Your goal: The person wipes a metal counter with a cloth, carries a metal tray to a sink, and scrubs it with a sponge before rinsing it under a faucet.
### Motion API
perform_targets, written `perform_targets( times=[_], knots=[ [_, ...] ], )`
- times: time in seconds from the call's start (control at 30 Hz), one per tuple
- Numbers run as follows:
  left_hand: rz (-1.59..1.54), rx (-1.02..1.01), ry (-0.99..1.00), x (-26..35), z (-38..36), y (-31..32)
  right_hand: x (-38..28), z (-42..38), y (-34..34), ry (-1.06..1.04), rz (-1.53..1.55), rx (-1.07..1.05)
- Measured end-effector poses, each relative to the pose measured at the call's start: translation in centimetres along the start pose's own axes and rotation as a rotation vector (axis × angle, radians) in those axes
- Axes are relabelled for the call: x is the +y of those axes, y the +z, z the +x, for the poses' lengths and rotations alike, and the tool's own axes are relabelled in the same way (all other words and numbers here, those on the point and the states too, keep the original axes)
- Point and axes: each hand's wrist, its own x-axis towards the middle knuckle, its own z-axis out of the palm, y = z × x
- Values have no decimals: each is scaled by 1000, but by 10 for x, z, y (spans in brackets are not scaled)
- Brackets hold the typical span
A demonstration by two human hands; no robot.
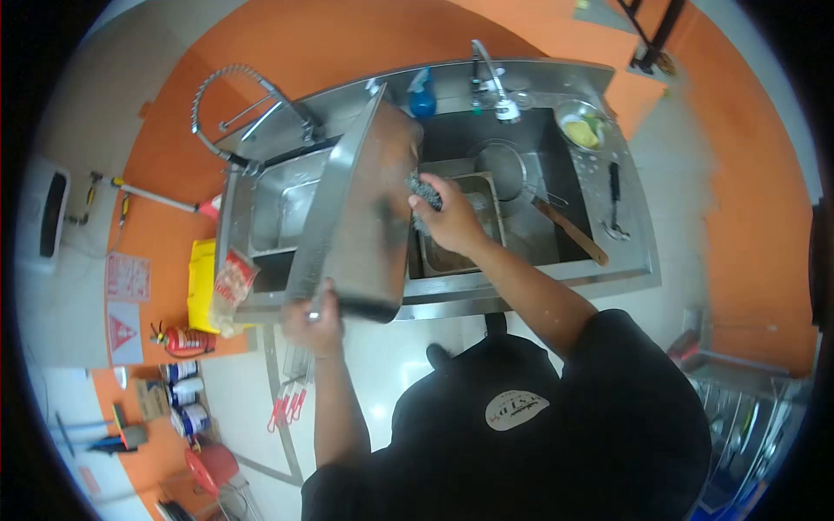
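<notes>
Nearest the camera is the person's black shirt [608, 417]. Forward of it, the left hand [314, 328] grips the lower near end of a large metal pan [365, 208]. Its fingers are closed on the rim, with the thumb along the pan's side. The pan stands tilted on edge across the middle of the sink, its broad face turned to the right.

The right hand [456, 221] is at the right side of the pan. Its fingers are curled closed around a metal scrubber [426, 191], which projects beyond the fingertips at the pan's right edge. Contact between scrubber and pan cannot be confirmed.

Beneath the right forearm, the right basin [569, 174] contains a rectangular tray [500, 221] and, beside it, a round strainer [502, 165] with a wooden handle. Right of this basin, a black-handled ladle [614, 200] lies on the counter [630, 247].

Farther back are a bowl [563, 111] with yellow and green contents, a tap [495, 78] and a blue spray bottle [422, 102].
</notes>
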Motion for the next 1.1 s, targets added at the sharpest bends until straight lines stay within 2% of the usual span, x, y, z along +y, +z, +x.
perform_targets(
  times=[0.03, 0.1, 0.2, 0.37, 0.43, 0.47, 0.5, 0.63, 0.7, 0.73, 0.8, 0.83, 0.9, 0.93, 0.97, 1.03, 1.07, 1.1],
  knots=[
    [-46, 53, -275, 3, 7, -9, 6, 9, 2, -38, -67, 5],
    [-407, 187, -573, 0, 20, -22, 9, 33, 5, -101, -119, -19],
    [-384, 242, -603, -35, 9, -35, 7, 66, 15, -390, -145, 195],
    [-441, 273, -700, -76, -12, -52, -29, 82, 14, -484, -177, 45],
    [-501, 199, -684, -84, -12, -61, -42, 76, 13, -534, -173, -38],
    [-642, 179, -702, -85, -10, -63, -49, 72, 13, -539, -187, -40],
    [-656, 181, -709, -88, -7, -64, -56, 67, 14, -571, -228, -35],
    [-717, 252, -967, -106, 5, -46, -71, 55, 22, -617, -349, 13],
    [-780, 162, -815, -123, 10, -31, -70, 55, 23, -589, -403, 40],
    [-798, 156, -828, -133, 11, -25, -63, 57, 23, -523, -457, 92],
    [-791, -25, -685, -155, 18, -12, -48, 64, 22, -397, -516, 168],
    [-810, -32, -694, -158, 24, -5, -46, 64, 26, -395, -537, 173],
    [-852, -93, -680, -162, 38, 5, -46, 60, 41, -316, -573, 326],
    [-847, -116, -630, -177, 38, 16, -53, 49, 60, -318, -594, 276],
    [-860, -123, -632, -175, 41, 22, -62, 31, 86, -319, -614, 226],
    [-835, -130, -511, -161, 49, 31, -65, 0, 131, -424, -625, 92],
    [-866, -157, -502, -160, 54, 33, -74, -6, 134, -416, -642, 107],
    [-885, -168, -497, -160, 59, 35, -84, -10, 136, -421, -664, -8]
  ],
)
